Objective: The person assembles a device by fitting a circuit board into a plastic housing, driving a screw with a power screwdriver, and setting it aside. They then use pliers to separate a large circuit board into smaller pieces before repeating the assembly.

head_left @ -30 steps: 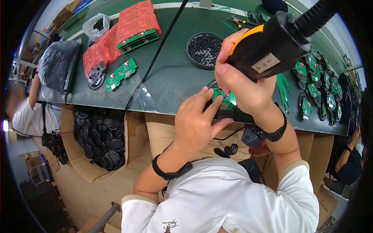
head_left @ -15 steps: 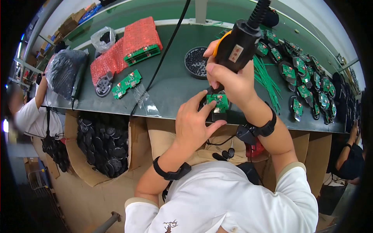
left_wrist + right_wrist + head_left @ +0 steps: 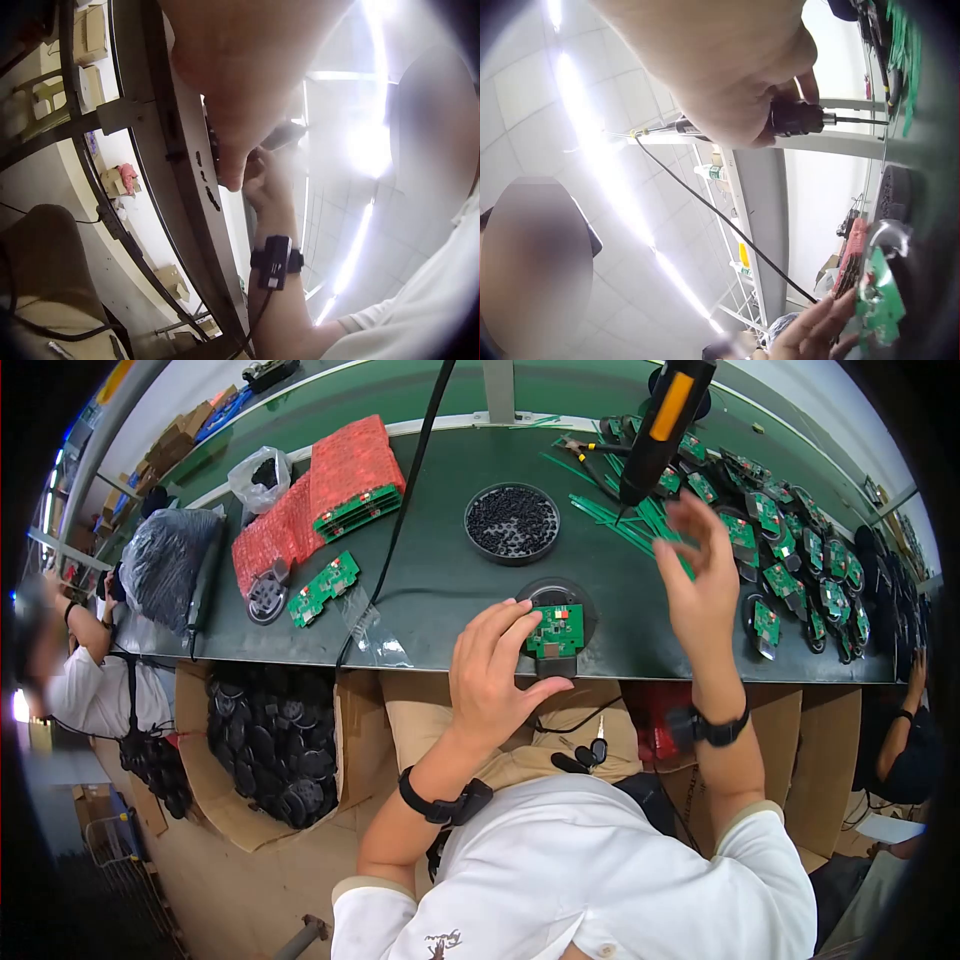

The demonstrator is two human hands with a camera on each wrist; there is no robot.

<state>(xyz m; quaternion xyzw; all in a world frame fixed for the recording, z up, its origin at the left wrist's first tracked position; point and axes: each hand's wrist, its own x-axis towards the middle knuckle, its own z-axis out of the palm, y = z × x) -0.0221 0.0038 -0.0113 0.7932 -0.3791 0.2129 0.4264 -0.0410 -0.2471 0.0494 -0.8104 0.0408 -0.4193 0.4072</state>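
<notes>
In the head view, my left hand [image 3: 492, 670] holds a round black housing [image 3: 546, 671] at the table's front edge, fingertips at its upper left and thumb along its lower end. A green circuit board [image 3: 560, 628] lies in this housing. My right hand [image 3: 703, 585] is raised to the right with fingers apart, holding nothing. Just above it hangs a black and orange electric screwdriver [image 3: 655, 445], tip down. The right wrist view shows the screwdriver's dark nose [image 3: 799, 118] beyond the right hand [image 3: 720, 67], which partly hides it.
A round dish of small black parts [image 3: 512, 558] stands behind the housing. Green strips [image 3: 625, 525], pliers [image 3: 590, 448] and many housings with boards [image 3: 785, 585] lie to the right. Left are boards in red wrap [image 3: 355, 460], a loose board [image 3: 325, 590] and a hanging cable [image 3: 408, 510].
My right hand has let go of the screwdriver and moved right; the tool now hangs higher and further right. The left hand stays at the housing, whose board is now in full view.
</notes>
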